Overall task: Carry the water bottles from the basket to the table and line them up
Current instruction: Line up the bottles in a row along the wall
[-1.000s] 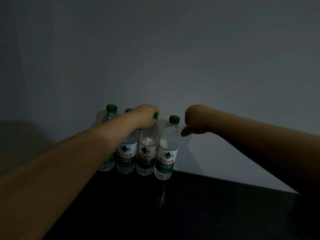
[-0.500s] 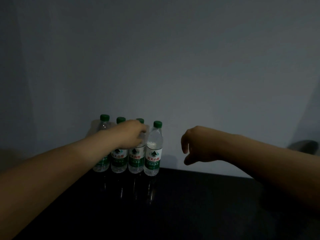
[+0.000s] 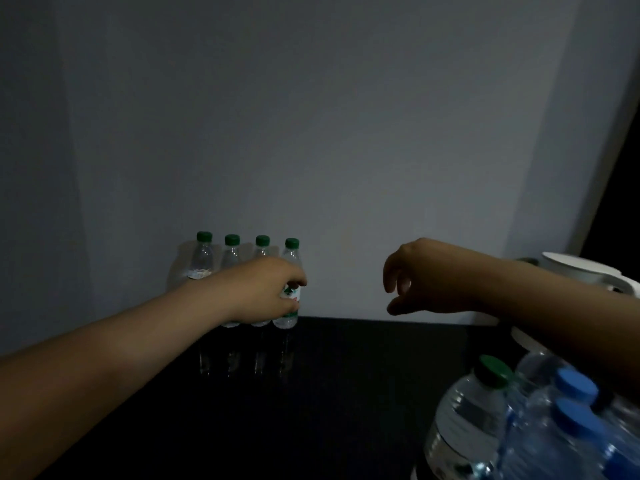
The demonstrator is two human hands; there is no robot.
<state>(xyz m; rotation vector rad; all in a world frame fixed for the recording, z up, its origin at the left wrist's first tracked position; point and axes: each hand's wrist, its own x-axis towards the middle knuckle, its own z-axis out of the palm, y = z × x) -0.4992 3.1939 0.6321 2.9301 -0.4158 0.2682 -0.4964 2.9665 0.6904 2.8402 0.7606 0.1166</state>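
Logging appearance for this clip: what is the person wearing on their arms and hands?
Nothing visible: left hand and right hand ungloved, left forearm and right forearm bare, no sleeve in frame. No watch, ring or bracelet shows, though the light is dim.

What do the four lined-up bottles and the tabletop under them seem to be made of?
The bottles: clear glossy plastic, likely; the wall shows through them. Their caps: opaque green plastic, probably. The tabletop: black and polished, perhaps glass or lacquer; it faintly mirrors the bottles.

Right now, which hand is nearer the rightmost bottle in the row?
Left. The left hand touches that bottle from its left; the right hand hangs apart to its right.
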